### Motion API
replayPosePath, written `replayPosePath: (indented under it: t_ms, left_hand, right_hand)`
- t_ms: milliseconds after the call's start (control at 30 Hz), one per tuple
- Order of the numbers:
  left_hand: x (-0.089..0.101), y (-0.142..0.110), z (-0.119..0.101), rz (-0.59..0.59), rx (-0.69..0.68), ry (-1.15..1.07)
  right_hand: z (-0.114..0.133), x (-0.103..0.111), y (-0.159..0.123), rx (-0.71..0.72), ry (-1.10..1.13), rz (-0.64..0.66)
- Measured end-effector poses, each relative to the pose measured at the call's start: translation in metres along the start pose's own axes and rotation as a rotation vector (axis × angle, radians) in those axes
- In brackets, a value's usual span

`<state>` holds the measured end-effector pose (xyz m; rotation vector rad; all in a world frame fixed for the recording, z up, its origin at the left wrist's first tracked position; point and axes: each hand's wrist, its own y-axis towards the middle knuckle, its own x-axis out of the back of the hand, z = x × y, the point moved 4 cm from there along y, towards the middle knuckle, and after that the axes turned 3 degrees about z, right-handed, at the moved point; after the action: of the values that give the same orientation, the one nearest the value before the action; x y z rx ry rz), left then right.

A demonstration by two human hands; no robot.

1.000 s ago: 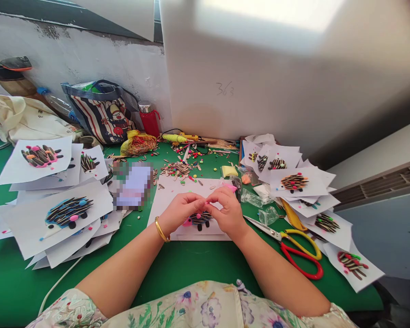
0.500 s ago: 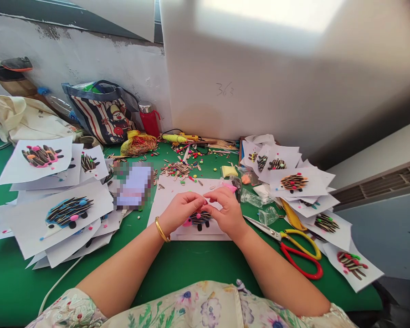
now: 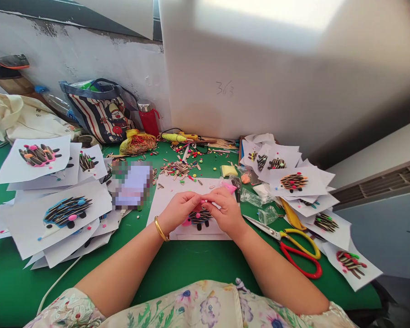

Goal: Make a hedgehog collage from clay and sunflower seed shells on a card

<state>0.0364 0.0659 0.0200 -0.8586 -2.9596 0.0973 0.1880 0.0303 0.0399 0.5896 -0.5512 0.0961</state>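
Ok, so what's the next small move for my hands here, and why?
Probably lower what looks like a pink bit onto the central hedgehog: your left hand and right hand meet at it, over that picture, and the blue-edged hedgehog on the left-hand pile carries blue and pink dots.

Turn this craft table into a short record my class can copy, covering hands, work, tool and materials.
Left hand: fingertips meet the other hand's; gold bracelet at wrist
Right hand: mirrors it, bare wrist
Between fingertips: small pink piece, mostly hidden
Below hands: hedgehog picture on white paper
Tool: scissors, right of the paper
Materials: loose seeds, yellow lump
Sides: left stack and right stack of picture sheets
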Motion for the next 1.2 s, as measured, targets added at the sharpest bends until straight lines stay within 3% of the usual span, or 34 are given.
replayPosePath:
  t_ms: [133, 267, 467, 633, 800, 1000, 1200]
  left_hand:
    - [-0.0022, 0.0000, -0.0009, 0.058, -0.011, 0.032]
    - [0.0001, 0.0002, 0.0011, 0.009, 0.029, 0.000]
    - [-0.0003, 0.0004, 0.0012, 0.036, 0.009, 0.017]
    - [0.0009, 0.0008, 0.0007, 0.007, -0.005, 0.056]
    - [-0.0002, 0.0009, -0.0002, 0.046, -0.016, 0.062]
    - [0.0040, 0.0014, -0.0015, 0.045, -0.034, 0.087]
    - [0.0063, 0.0016, -0.0041, 0.077, -0.038, 0.090]
  right_hand:
    - [-0.0014, 0.0014, 0.0005, -0.029, -0.018, -0.022]
    - [-0.0014, 0.0000, 0.0014, 0.009, -0.004, 0.051]
    - [-0.0022, 0.0020, 0.0007, -0.050, 0.013, -0.022]
    - [-0.0006, -0.0005, 0.0002, -0.025, 0.005, 0.042]
    - [-0.0022, 0.0030, 0.0003, -0.046, 0.022, -0.038]
    - [-0.0020, -0.0005, 0.0006, -0.021, 0.034, 0.048]
    - [-0.0042, 0.0014, 0.0004, -0.073, 0.080, -0.030]
